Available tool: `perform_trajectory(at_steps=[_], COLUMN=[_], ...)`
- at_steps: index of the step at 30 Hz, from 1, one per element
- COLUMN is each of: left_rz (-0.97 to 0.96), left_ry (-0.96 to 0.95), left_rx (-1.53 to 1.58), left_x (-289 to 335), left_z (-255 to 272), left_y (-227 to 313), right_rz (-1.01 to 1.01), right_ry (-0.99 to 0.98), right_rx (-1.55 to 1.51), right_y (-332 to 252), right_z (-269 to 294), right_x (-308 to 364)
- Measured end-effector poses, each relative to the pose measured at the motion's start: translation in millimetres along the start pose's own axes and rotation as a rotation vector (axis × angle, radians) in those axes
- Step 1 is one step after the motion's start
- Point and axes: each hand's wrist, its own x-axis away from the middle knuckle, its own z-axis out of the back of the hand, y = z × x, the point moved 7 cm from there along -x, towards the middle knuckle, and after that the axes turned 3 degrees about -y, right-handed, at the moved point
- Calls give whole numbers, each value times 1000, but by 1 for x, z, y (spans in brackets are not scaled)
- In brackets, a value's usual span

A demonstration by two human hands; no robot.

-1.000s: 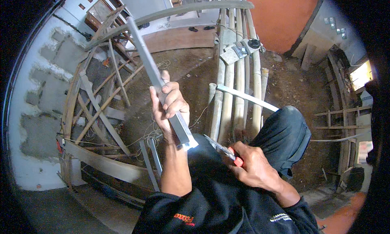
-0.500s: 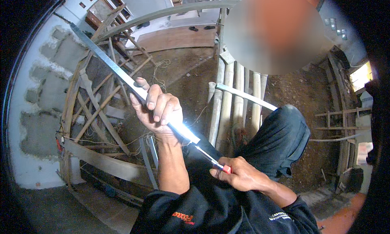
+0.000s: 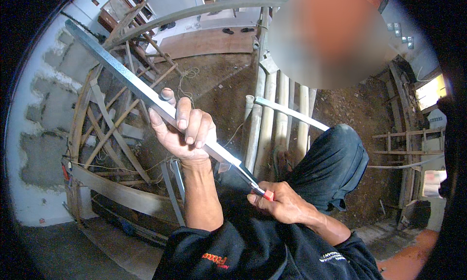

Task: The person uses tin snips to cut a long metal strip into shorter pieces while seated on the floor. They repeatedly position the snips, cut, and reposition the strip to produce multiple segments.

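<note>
My left hand (image 3: pixel 187 127) is wrapped around a long, shiny metal profile (image 3: pixel 129 80), which slants from the far left down toward my lap. A small flap of metal sticks out near its close end. In my right hand (image 3: pixel 287 202) is a red-handled metal tool (image 3: pixel 269 196) with a narrow, dark working end. That end meets the near tip of the profile; my fingers hide most of the handle, so its exact kind is unclear.
Another pale metal strip (image 3: pixel 292 113) lies across bamboo poles (image 3: pixel 267 119) beside my bent knee (image 3: pixel 340 153). Wooden scaffolding (image 3: pixel 109 129) stands at left, by a patched wall (image 3: pixel 39 110). A blurred person (image 3: pixel 328 37) is at the far right.
The far end of the profile has swung slightly left and up. The tool's working end has come closer against the near end, so less of it shows between profile and right hand.
</note>
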Motion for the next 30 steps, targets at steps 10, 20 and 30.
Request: perform_trajectory(at_steps=[10, 20, 30], left_rz=[-30, 23, 39], left_ry=[117, 221, 234], left_rx=[-86, -117, -212], left_x=[4, 7, 9], left_z=[7, 14, 18], left_y=[0, -3, -3], right_rz=[24, 39, -8], right_ry=[65, 115, 103], right_rx=[29, 57, 17], right_y=[-3, -4, 21], right_z=[8, 14, 4], right_x=[1, 1, -9])
